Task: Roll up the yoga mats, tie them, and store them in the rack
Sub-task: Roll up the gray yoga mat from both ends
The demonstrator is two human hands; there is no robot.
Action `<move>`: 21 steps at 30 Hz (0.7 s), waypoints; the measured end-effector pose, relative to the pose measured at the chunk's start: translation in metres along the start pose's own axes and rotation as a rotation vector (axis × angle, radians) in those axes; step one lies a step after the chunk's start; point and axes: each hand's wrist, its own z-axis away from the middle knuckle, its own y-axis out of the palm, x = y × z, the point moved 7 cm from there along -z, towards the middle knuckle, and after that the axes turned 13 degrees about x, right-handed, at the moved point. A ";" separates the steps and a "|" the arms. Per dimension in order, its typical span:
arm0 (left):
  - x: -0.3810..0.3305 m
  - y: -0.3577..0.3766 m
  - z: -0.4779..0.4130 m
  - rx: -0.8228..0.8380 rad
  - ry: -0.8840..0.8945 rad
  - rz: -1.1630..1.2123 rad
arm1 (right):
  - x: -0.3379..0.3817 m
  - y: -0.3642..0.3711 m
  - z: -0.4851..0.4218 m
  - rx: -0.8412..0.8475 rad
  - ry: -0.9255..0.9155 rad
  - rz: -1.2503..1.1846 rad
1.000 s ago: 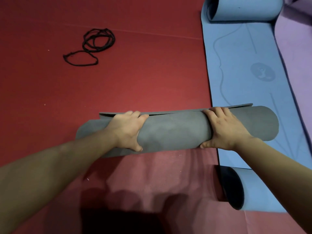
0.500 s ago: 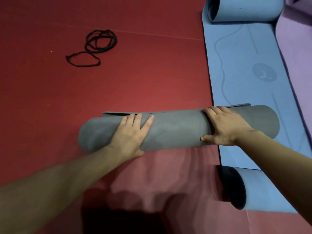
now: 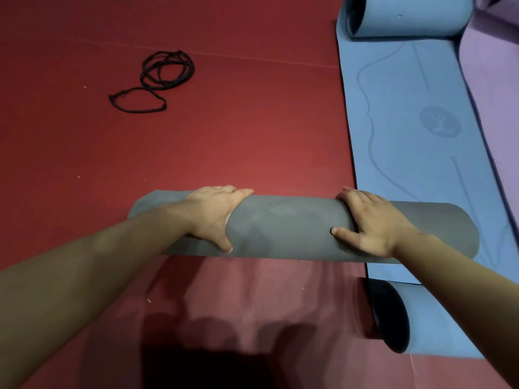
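A grey yoga mat point(image 3: 283, 226), rolled into a thick tube, lies crosswise on the red floor mat point(image 3: 252, 130); its right end rests over the blue mat. My left hand point(image 3: 213, 214) wraps over the roll's left part, thumb on the near side. My right hand point(image 3: 370, 220) grips the roll right of its middle, fingers over the top. A black cord point(image 3: 157, 80) lies coiled on the red mat, far left of the roll.
A blue yoga mat point(image 3: 415, 141) lies flat at the right, curled up at its far end point(image 3: 407, 16) and near end point(image 3: 421, 318). A purple mat point(image 3: 497, 88) lies beyond it at the right edge.
The loose flap along the roll's far side is gone from view and the roll looks fully closed. My left hand went from flat on the roll to wrapped over it.
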 end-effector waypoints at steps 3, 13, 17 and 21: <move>-0.001 0.002 0.006 -0.091 -0.023 -0.043 | 0.001 0.003 0.006 -0.140 -0.010 0.025; -0.004 0.015 0.017 -0.343 -0.102 -0.186 | 0.034 0.005 -0.006 -0.130 0.030 0.117; 0.002 0.001 0.011 -0.298 -0.085 -0.182 | 0.074 -0.001 -0.024 -0.020 -0.080 0.180; 0.013 -0.008 0.005 -0.224 -0.002 -0.029 | 0.121 -0.014 -0.047 0.058 -0.163 0.198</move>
